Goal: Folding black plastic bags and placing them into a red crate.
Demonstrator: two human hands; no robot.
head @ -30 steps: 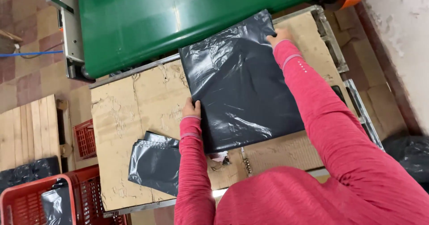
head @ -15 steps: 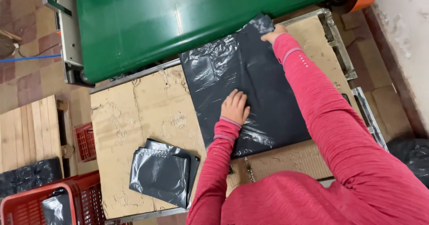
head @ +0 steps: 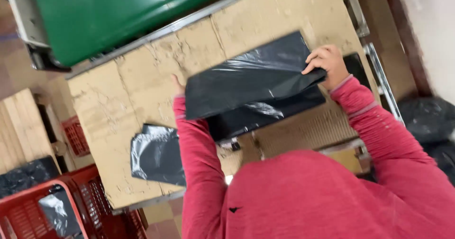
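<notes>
A large black plastic bag (head: pixel 251 85) lies folded over on a cardboard-covered table (head: pixel 123 96). My right hand (head: pixel 326 61) grips the bag's folded right edge, fingers curled over it. My left hand (head: pixel 177 85) is at the bag's left edge and mostly hidden beneath the plastic; only a bit of thumb shows. Both arms wear red sleeves. A lower layer of the bag (head: pixel 265 115) sticks out under the folded flap.
A second folded black bag (head: pixel 156 156) lies at the table's near left. A green machine (head: pixel 118 16) runs along the far edge. Red crates (head: pixel 47 210) and a wooden pallet (head: pixel 23 130) stand at the left. Dark filled bags (head: pixel 429 120) sit at the right.
The bag lay flat with both hands pressing it. Now its far half is folded over toward me, my right hand has come in with that edge, and my left has slid to the left edge.
</notes>
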